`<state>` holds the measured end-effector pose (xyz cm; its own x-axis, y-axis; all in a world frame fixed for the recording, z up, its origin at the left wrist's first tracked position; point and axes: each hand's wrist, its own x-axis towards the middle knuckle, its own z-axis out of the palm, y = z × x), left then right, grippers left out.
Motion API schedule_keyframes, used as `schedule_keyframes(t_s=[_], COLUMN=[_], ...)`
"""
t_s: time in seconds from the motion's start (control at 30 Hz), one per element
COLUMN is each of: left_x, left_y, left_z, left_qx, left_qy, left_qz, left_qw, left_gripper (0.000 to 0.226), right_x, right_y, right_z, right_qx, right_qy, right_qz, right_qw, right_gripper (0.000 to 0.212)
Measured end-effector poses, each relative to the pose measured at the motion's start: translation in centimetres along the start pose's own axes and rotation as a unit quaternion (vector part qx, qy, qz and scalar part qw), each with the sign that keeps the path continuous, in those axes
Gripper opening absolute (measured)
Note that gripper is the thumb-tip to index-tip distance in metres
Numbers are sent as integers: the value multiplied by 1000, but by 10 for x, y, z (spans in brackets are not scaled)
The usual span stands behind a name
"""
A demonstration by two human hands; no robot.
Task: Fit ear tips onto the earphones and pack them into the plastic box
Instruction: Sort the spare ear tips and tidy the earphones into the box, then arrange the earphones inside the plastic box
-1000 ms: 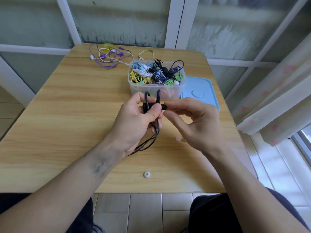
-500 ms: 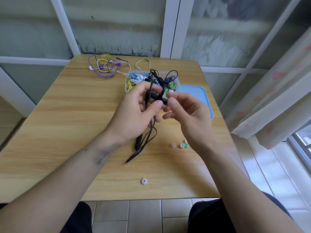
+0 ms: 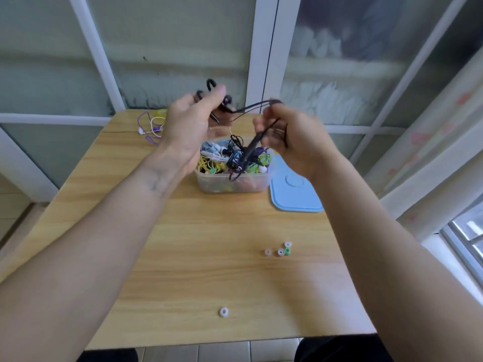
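Unpacked earphones (image 3: pixel 150 128): a purple and white tangle lies on the table (image 3: pixel 183 257) at 11 o'clock, judged not yet packed.
Left hand (image 3: pixel 190 121): raised, fingers curled round the earbud end of the black earphones (image 3: pixel 230 107).
Plastic box (image 3: pixel 232 182): at 12 o'clock, heaped with coloured earphones, so much packing looks done.
Right hand (image 3: pixel 295 137): pinches the black cord, which hangs over the box.
Lid (image 3: pixel 295 194): off, beside the box at 1 o'clock.
Ear tips (image 3: pixel 281 250): loose at 3 o'clock, another at 6 o'clock, still unfitted.
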<state>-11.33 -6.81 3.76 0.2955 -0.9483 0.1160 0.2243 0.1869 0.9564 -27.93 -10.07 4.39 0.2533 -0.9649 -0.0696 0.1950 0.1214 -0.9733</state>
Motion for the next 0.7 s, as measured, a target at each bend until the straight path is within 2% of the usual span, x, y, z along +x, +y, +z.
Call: schedule_keyframes(t_s=[0.07,0.17,0.2,0.27,0.33,0.37,0.47,0.57,0.63,0.7], left_x=[6,16,18,21,22,22,23,25,26,27], left_y=[-9,-28,-34,-42,-44,-44,-44,-48,-58,-69], left_z=[-4,-11,-14,-18,-19,-19,-13,-13,-16,-19], left_qx=[50,195,255,362,451,483,537,550,608,668], left_qy=[36,95,96,85,65,55,56,82,62,41], left_qz=[-28,-10,6,32,41,47,87,124,186,202], left_qw=[998,976,962,928,889,873,837,822,769,715], left_gripper=[24,29,32,39,45,45,42,61,50,35], right_x=[12,24,28,32,33,33,31,38,46,50], right_y=[-5,-1,5,19,34,41,57,74,83,85], right_z=[4,14,15,14,10,8,8,10,9,7], right_qx=[49,121,103,-12,-107,-172,-356,-481,-540,-609], right_qy=[5,20,33,55,53,46,25,25,28,37], right_qz=[5,15,5,-33,-56,-76,-154,-254,-273,-254], right_qw=[999,992,994,998,991,981,921,839,796,751], right_gripper=[21,16,18,28,41,41,26,19,23,27])
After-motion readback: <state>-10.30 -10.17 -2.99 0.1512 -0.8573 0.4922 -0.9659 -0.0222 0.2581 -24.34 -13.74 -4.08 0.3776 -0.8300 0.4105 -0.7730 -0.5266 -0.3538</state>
